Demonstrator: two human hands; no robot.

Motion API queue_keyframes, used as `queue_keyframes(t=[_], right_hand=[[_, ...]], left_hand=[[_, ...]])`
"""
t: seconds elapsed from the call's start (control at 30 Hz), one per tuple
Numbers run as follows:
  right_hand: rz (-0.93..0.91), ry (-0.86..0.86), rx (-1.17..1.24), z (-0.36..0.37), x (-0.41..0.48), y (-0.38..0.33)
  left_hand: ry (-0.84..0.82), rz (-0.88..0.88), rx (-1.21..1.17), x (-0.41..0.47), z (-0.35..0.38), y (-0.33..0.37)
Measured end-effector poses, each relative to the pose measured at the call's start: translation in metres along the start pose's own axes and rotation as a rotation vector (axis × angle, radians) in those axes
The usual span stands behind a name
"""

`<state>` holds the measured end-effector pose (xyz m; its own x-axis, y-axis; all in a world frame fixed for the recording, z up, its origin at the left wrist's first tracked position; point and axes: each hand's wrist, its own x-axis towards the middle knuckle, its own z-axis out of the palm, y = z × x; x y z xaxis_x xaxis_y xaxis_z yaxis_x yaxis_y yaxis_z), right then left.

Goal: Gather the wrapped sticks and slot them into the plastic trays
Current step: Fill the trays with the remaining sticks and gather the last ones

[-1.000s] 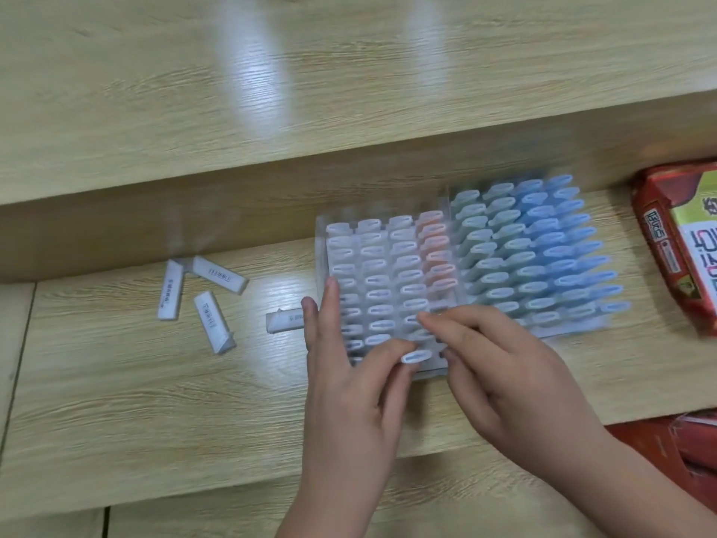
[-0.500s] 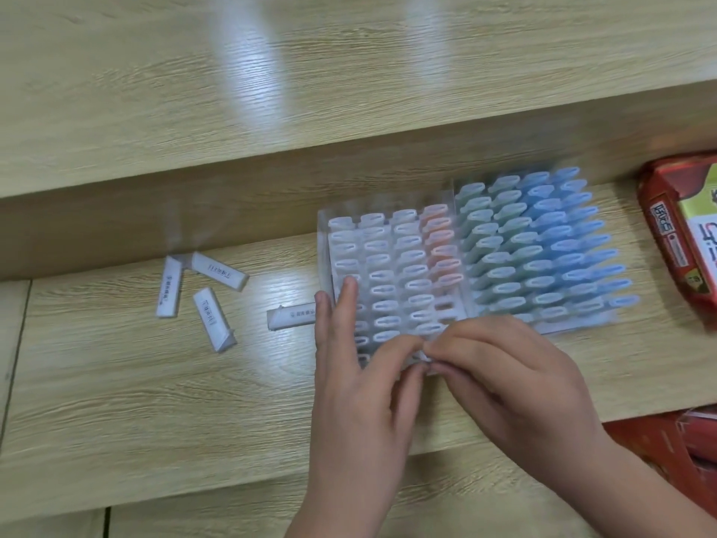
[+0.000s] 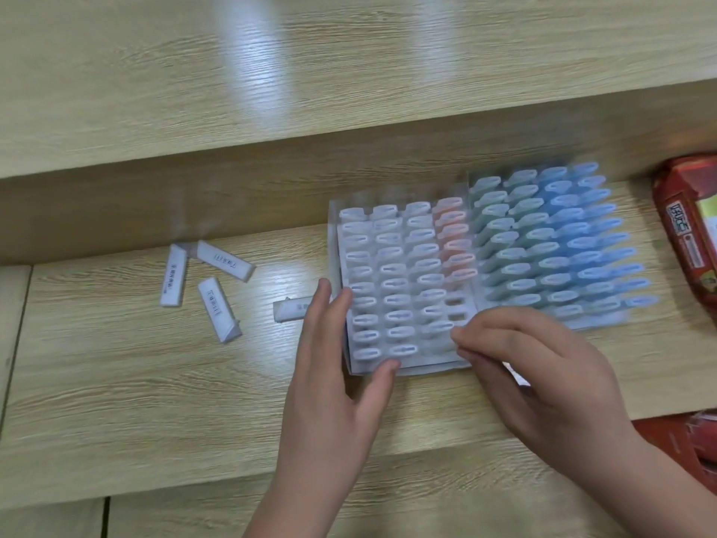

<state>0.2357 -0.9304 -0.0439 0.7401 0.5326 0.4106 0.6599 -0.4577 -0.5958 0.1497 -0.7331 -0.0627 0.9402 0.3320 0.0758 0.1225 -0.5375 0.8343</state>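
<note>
Two clear plastic trays stand side by side on the counter (image 3: 116,382). The left tray (image 3: 334,246) holds three columns of white sticks (image 3: 390,271) standing on end. Its fourth column has orange sticks (image 3: 454,231) at the far end and empty slots (image 3: 458,309) nearer. The right tray (image 3: 582,325) is packed with green sticks (image 3: 504,234) and blue sticks (image 3: 582,227), all leaning. Four more white wrapped sticks lie flat to the left: a far-left stick (image 3: 173,281), a far stick (image 3: 225,261) and a near stick (image 3: 218,309) clustered well apart from the trays, and a fourth stick (image 3: 289,309) just beside the left tray.
</note>
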Motion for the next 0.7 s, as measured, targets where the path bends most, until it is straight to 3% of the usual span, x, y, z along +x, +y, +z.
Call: queue_keyframes(t=[0.13,0.27,0.47,0.63,0.7], right_hand=[[-0.046,-0.078,-0.116,0.006,-0.004,0.001],[-0.084,-0.05,-0.253,0.006,-0.002,-0.004],[-0.141,0.012,-0.213,0.015,0.025,-0.04],[-0.149,-0.307,-0.206,0.065,0.084,-0.086],[-0.12,-0.504,-0.37,0.092,0.108,-0.099]], left_hand=[[-0.028,-0.009,0.01,-0.002,0.005,-0.002],[-0.032,-0.022,-0.011,-0.003,0.006,-0.003],[-0.023,-0.106,-0.122,-0.011,-0.019,-0.009],[0.321,-0.247,0.129,-0.003,-0.076,-0.047],[0.302,-0.334,0.299,0.014,-0.095,-0.061]])
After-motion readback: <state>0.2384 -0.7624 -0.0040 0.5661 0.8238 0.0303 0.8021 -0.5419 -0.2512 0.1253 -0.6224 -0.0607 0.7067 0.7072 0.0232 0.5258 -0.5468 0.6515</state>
